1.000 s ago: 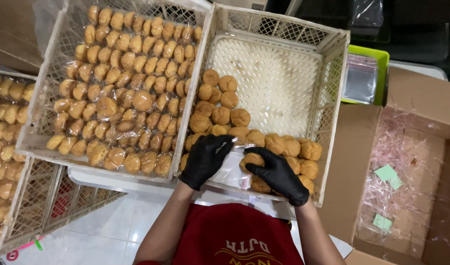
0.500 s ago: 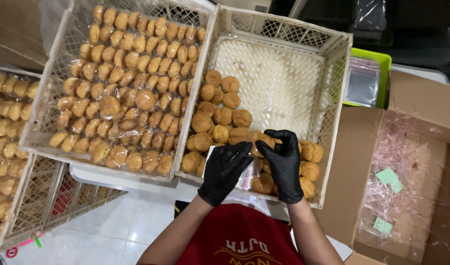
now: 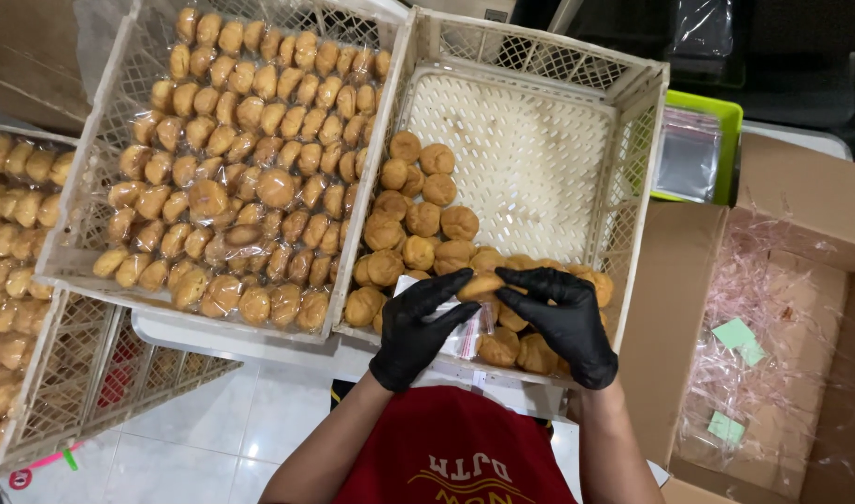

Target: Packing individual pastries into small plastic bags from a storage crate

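- I see both hands in black gloves over the near edge of the white perforated plastic crate (image 3: 632,140) on the right.
- My right hand (image 3: 563,322) pinches a round golden-brown pastry (image 3: 480,286) between thumb and fingertips, just above the loose pastries (image 3: 418,219) heaped at the crate's near-left side.
- My left hand (image 3: 418,327) has its fingers spread and partly curled around a small clear plastic bag (image 3: 466,336), held right beside the pastry; the pastry touches the bag's mouth, though I cannot tell whether it is inside.
- The far half of that crate shows bare mesh floor.
- To the left stands a second white crate (image 3: 91,187) full of wrapped pastries (image 3: 250,177) in clear film, stacked in rows.
- Further left, another crate (image 3: 35,411) holds more pastries, only partly in view.
- On the right sits an open brown cardboard box (image 3: 679,308) lined with pink-tinted film and holding small green paper slips (image 3: 737,338).
- Behind it a lime-green tray (image 3: 730,131) carries a stack of clear bags (image 3: 688,154).
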